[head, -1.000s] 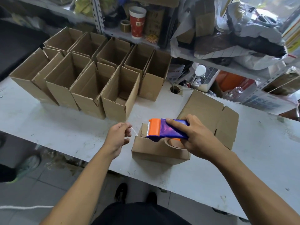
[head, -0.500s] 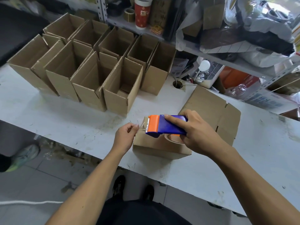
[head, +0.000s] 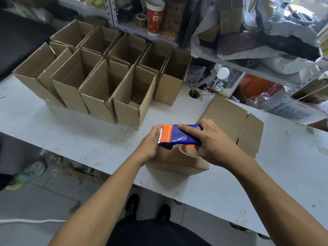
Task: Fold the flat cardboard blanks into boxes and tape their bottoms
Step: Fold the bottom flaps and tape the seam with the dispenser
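A small cardboard box [head: 177,164] lies bottom-up near the front edge of the white table [head: 71,135]. My right hand [head: 213,144] grips a blue and orange tape dispenser [head: 179,137] and holds it over the box's top, toothed blade pointing left. A brown tape roll [head: 188,151] shows under the dispenser. My left hand [head: 149,146] holds the box's left end just under the blade; its fingertips are hidden behind the dispenser. Flat cardboard blanks [head: 230,118] lie behind the box under my right hand.
Several folded open-topped boxes [head: 99,80] stand in two rows at the back left of the table. A cable hole [head: 194,94] sits behind the work spot. A metal shelf [head: 239,66] holds a red cup [head: 154,16], bags and clutter. A shoe [head: 26,174] is on the floor at left.
My left hand, which pinched a strip of tape out to the left, has moved right onto the box's left end. The dispenser has come down closer to the box.
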